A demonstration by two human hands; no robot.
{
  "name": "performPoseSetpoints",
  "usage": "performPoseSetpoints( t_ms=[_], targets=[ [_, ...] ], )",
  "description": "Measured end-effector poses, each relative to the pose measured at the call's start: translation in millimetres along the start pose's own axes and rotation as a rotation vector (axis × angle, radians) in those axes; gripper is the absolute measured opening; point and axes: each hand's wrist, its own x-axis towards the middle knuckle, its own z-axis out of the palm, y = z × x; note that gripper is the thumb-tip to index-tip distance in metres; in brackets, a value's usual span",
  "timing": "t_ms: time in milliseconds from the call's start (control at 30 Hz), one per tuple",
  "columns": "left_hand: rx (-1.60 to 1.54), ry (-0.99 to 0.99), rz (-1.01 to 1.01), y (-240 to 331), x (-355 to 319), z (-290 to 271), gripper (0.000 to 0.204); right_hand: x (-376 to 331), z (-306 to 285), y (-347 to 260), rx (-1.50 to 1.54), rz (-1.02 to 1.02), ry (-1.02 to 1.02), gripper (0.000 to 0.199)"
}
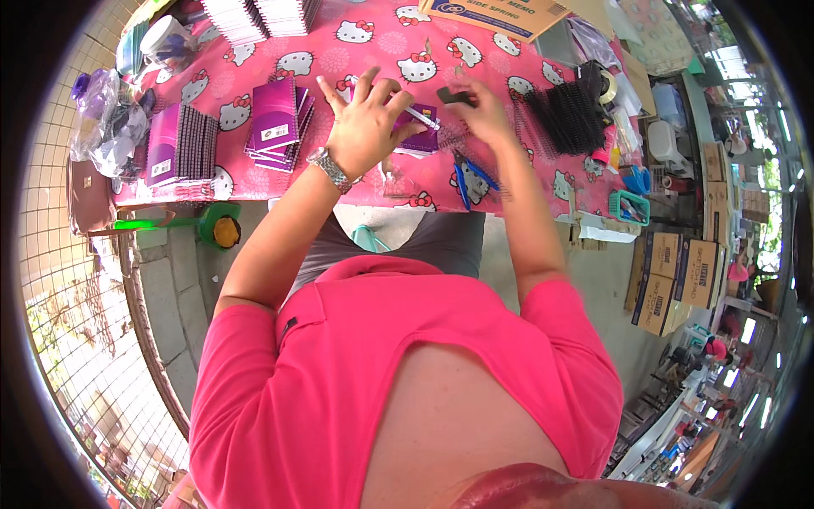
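Observation:
My left hand (369,123) is over a small purple notebook (428,140), fingers spread and palm down. A thin white stick (424,117) lies slantwise across the notebook, beside my left thumb and index finger; its far end is hidden under the hand. Just right of the notebook, my right hand (485,113) is closed on a small dark block (456,97), pinched between thumb and fingers. Blue-handled pliers (468,180) lie below the right hand, near the table's front edge. Loose wire coils are around the notebook.
Purple notebooks are stacked at the left (182,144) and nearer the middle (275,123) of the pink patterned table. A pile of black spiral wires (566,119) lies at the right. A cardboard box (500,15) is at the back, and a green basket (629,206) sits by the right edge.

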Motion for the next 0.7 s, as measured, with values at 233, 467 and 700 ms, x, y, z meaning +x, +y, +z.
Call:
performPoseSetpoints(
  t_ms=[233,467,700],
  targets=[
    [-0.184,-0.054,0.074,-9,7,-2,0.037,-35,-21,-65,0.493,-0.113,-0.390,0.054],
    [-0.225,-0.097,0.087,-14,10,-4,0.040,-27,-21,-75,0.473,-0.152,-0.412,0.046],
    [-0.214,-0.117,0.080,-15,13,-5,0.043,-31,-18,-84,0.992,-0.285,-0.491,0.043]
  ],
)
